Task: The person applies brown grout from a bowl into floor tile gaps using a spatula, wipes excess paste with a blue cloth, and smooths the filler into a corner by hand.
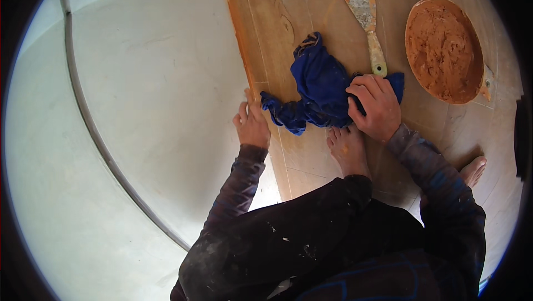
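Observation:
A crumpled blue cloth (322,81), stained along its edges, lies on the wood-look tiled floor in front of me. My right hand (378,106) rests at its right end, fingers curled onto the fabric. Beside the cloth's left tip, my left hand (253,126) is at the seam where floor meets white wall; its fingers reach forward along the edge, and I see nothing held in it. Just beyond my right hand lies a putty knife (365,18), its blade smeared orange and grey. An oval tub of orange-brown paste (444,51) stands farther right.
A pale wall (150,68) with a grey pipe or cable (91,106) along it fills the left side. Orange paste (240,40) lines the floor's left edge and far corner. My bare foot (348,148) is right below the cloth; the other (473,171) is farther right.

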The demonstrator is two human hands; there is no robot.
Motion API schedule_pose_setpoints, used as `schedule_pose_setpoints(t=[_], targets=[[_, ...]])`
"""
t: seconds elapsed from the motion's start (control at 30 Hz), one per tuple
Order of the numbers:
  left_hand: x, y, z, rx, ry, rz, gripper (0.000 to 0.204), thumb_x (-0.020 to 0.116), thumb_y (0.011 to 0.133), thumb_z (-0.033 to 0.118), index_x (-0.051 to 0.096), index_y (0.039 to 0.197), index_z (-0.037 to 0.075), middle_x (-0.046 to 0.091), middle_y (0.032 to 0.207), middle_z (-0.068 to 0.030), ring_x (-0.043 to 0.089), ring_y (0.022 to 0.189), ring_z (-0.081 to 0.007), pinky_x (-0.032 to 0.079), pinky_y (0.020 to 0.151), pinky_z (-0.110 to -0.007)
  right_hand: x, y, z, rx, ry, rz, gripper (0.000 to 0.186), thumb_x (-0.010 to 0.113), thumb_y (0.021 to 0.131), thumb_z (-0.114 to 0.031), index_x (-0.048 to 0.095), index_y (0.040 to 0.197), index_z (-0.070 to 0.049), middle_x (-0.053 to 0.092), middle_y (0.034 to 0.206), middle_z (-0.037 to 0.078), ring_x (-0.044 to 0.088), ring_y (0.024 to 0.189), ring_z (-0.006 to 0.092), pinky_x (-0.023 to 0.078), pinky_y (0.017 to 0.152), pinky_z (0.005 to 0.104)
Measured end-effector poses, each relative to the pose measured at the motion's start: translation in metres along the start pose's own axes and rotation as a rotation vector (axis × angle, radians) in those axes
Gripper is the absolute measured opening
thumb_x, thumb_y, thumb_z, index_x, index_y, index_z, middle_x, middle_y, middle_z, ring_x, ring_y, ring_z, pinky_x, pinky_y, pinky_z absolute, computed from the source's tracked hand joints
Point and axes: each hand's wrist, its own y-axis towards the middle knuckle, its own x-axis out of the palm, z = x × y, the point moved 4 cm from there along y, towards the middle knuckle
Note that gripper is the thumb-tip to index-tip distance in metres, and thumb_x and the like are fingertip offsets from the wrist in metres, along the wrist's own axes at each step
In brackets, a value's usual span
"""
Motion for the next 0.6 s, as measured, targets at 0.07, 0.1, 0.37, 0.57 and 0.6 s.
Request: schedule_pose_setpoints(t=[0.07, 0.1, 0.37, 0.57, 0.6], targets=[[0.020, 0.012, -0.004, -0.007, 0.007, -0.010, 0.051, 0.061, 0.085, 0.001, 0.047, 0.134, 0.002, 0.052, 0.152, -0.0112, 0.046, 0.134, -0.0341, 0.035, 0.101, -0.050, -0.001, 0.001, -0.002, 0.001, -0.011, -0.005, 0.025, 0.072, 0.078, -0.006, 0.064, 0.102, -0.006, 0.063, 0.104, 0.009, 0.062, 0.099, 0.0293, 0.049, 0.084, 0.0416], [0.029, 0.014, -0.008, -0.016, 0.013, -0.019, 0.050, 0.061, 0.086, 0.001, 0.046, 0.134, 0.003, 0.048, 0.157, -0.0119, 0.044, 0.136, -0.0350, 0.034, 0.102, -0.051, -0.001, 0.002, -0.004, -0.002, -0.002, -0.005, 0.025, 0.072, 0.078, -0.006, 0.064, 0.102, -0.006, 0.062, 0.104, 0.009, 0.062, 0.099, 0.0293, 0.049, 0.084, 0.0416], [0.064, -0.017, -0.005, -0.007, 0.086, -0.042, 0.048, 0.056, 0.093, 0.005, 0.042, 0.138, -0.004, 0.032, 0.167, -0.0152, 0.027, 0.154, -0.0337, 0.024, 0.118, -0.054, 0.001, 0.000, -0.002, 0.025, -0.013, -0.029, 0.024, 0.072, 0.079, -0.007, 0.064, 0.101, -0.006, 0.062, 0.104, 0.008, 0.062, 0.099, 0.0291, 0.048, 0.084, 0.0417], [0.067, -0.070, 0.007, -0.017, 0.113, -0.148, 0.059, 0.053, 0.094, 0.007, 0.034, 0.147, -0.011, 0.031, 0.166, -0.0192, 0.018, 0.158, -0.0310, 0.017, 0.124, -0.053, 0.001, 0.001, -0.001, 0.013, -0.005, -0.028, 0.023, 0.071, 0.079, -0.007, 0.065, 0.101, -0.006, 0.062, 0.103, 0.008, 0.061, 0.096, 0.0287, 0.047, 0.082, 0.0413], [0.067, -0.078, 0.009, -0.036, 0.077, -0.177, 0.060, 0.052, 0.093, 0.005, 0.033, 0.148, -0.012, 0.032, 0.165, -0.0201, 0.019, 0.158, -0.0324, 0.016, 0.124, -0.054, 0.001, 0.001, -0.002, 0.010, -0.001, -0.025, 0.023, 0.071, 0.079, -0.008, 0.064, 0.101, -0.006, 0.062, 0.103, 0.008, 0.061, 0.095, 0.0288, 0.047, 0.082, 0.0412]])
